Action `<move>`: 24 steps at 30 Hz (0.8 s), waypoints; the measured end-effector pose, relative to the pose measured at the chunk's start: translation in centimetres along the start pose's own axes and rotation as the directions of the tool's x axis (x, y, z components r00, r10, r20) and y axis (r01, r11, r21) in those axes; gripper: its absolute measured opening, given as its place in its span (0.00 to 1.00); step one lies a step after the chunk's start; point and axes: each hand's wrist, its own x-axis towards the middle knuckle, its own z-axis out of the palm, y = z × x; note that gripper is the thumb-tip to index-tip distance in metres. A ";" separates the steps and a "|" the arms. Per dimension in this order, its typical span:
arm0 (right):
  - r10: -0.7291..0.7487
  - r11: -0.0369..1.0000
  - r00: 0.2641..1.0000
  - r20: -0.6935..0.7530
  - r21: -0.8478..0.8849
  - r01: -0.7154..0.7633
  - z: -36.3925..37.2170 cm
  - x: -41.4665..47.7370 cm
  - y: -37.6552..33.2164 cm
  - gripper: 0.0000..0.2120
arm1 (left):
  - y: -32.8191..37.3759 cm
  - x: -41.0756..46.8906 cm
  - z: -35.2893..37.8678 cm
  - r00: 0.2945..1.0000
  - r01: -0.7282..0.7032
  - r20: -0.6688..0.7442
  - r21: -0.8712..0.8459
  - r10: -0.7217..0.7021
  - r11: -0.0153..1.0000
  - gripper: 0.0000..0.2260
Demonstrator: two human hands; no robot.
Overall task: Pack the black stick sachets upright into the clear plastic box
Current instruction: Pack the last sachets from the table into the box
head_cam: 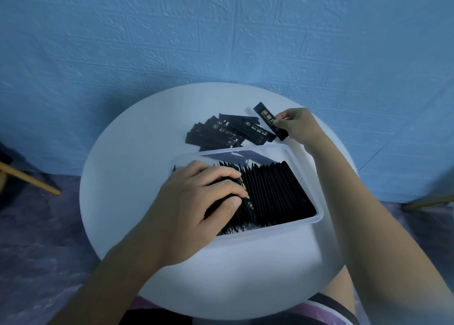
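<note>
The clear plastic box (317,216) sits in the middle of the round white table (132,177), packed with a row of black stick sachets (272,189) standing on edge. My left hand (196,201) lies over the left part of that row, fingers curled round several sachets. Beyond the box, a loose pile of black sachets (221,133) lies flat on the table. Just right of the pile, my right hand (298,124) pinches a single black sachet (266,119) lifted off the table.
A blue textured wall (221,42) rises right behind the table. Wooden furniture legs (32,177) stand on the floor at the far left and another wooden leg (427,201) at the far right. My lap shows below the table's front edge.
</note>
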 end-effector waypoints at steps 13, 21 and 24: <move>-0.020 0.988 0.985 0.169 -0.150 0.046 1.3 0.1 0.3 0.04 | -0.1 0.0 0.1 1.000 0.010 0.002 0.006 -0.010 1.000 0.14; -0.001 0.967 0.956 0.294 -0.243 0.076 1.2 -1.1 -0.8 0.08 | -0.1 0.0 0.1 1.000 0.008 0.003 0.009 -0.008 1.000 0.14; 0.009 0.975 0.958 0.287 -0.217 0.055 0.7 -1.5 -0.7 0.07 | -0.1 0.0 0.1 1.000 0.004 -0.001 0.009 -0.004 1.000 0.14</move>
